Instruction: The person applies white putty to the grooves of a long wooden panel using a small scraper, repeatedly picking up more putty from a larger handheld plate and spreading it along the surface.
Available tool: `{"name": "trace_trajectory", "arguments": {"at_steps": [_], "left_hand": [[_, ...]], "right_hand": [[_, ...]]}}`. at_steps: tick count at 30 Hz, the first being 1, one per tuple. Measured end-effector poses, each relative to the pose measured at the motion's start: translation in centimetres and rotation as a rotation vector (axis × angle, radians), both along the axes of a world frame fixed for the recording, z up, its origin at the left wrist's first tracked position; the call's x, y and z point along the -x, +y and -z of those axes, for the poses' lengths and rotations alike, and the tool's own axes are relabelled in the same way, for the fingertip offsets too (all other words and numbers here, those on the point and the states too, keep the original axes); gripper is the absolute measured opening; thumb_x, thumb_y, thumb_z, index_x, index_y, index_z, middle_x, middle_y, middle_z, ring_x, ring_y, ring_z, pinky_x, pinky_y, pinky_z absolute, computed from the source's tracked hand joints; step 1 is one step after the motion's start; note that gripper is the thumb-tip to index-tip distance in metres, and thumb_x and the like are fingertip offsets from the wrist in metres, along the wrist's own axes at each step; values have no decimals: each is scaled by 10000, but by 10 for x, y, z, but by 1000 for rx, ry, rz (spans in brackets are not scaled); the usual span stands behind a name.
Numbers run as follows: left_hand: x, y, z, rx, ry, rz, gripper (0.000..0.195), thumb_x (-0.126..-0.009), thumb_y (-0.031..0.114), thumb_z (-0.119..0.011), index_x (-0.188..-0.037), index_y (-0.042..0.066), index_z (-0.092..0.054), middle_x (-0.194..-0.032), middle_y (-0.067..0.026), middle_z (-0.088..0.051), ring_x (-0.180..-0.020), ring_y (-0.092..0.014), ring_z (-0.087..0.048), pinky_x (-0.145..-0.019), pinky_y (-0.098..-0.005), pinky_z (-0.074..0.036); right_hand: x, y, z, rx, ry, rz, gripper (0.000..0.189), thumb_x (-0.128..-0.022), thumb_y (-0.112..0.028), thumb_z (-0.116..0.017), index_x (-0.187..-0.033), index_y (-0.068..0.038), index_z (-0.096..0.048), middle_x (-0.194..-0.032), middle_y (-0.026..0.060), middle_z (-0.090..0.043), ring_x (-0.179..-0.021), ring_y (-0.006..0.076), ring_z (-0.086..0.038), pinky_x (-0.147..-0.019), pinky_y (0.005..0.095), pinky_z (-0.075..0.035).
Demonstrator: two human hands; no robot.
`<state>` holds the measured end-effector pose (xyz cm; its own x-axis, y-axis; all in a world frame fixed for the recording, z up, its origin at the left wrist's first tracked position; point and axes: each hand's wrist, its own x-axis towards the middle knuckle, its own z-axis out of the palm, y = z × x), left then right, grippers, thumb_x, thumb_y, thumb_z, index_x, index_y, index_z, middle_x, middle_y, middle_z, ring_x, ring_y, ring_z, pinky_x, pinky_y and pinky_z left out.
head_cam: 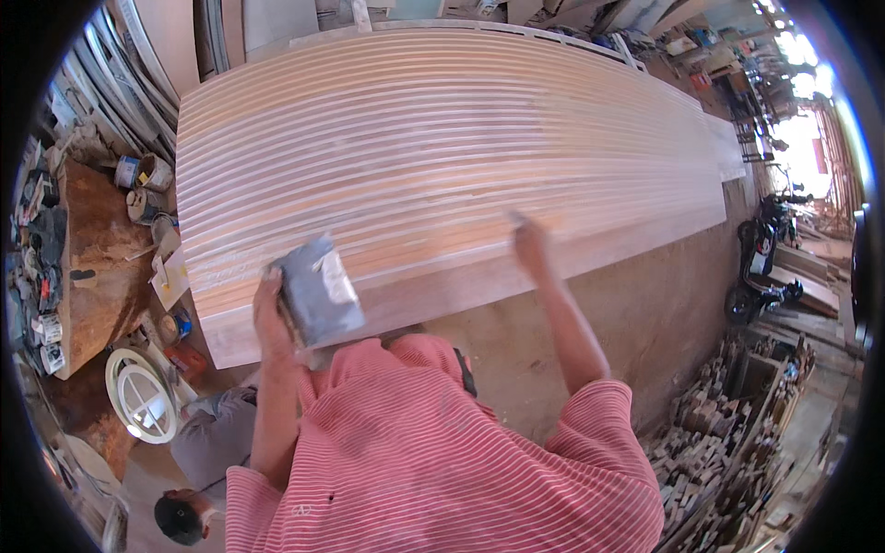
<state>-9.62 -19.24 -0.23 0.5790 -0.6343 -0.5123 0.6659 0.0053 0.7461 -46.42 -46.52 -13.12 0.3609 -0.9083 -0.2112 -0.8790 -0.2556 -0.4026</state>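
Observation:
A long panel [442, 138] with many parallel grooves lies before me, whitish with orange-brown patches and a plain strip along the near edge. At its near left part, my left hand [269, 301] holds a flat grey rectangular piece [321, 297] by its left side; a lighter patch shows on that piece, and its material is unclear. Over the near middle of the panel is my right hand [532, 245], closed round a small, thin, blurred thing [515, 218] that points away from me. Whether that thing touches the panel cannot be told.
At lower left a co-worker [214, 442] in a dark cap is close to my left arm. Paint cans [142, 181] and a brown board [104, 256] lie left of the panel, near a round white frame [142, 404]. Wood offcuts [712, 422] and a motorcycle [760, 263] are at right.

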Motion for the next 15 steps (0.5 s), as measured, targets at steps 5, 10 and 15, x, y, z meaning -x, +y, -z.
{"name": "trace_trajectory", "arguments": {"at_steps": [5, 10, 15], "left_hand": [[-1, 45, 0, -177, -17, -84, 325, -946, 280, -520, -1149, 30, -562, -1086, -67, -596, -988, -176, -586, -900, -306, -459], [3, 63, -11, -347, -35, -187, 330, -945, 279, -518, -1163, 36, -559, -1122, -76, -593, -1028, -191, -585, -925, -333, -461], [2, 59, -7, -354, 51, -99, 361, -939, 311, -529, -1179, 42, -548, -1106, -63, -598, -1029, -184, -584, -915, -334, -464]], "right_hand": [[148, -150, 7, 339, 248, 224, 367, -825, -131, -519, -1168, -71, -635, -915, 238, -666, -866, 404, -643, -756, 503, -511], [151, -178, 19, 266, 311, 357, 326, -819, -156, -533, -1111, -63, -644, -972, 243, -658, -928, 418, -625, -816, 510, -491], [142, -137, 66, 503, 210, 106, 222, -805, -106, -554, -986, -11, -641, -852, 233, -649, -833, 426, -615, -759, 517, -478]]}}
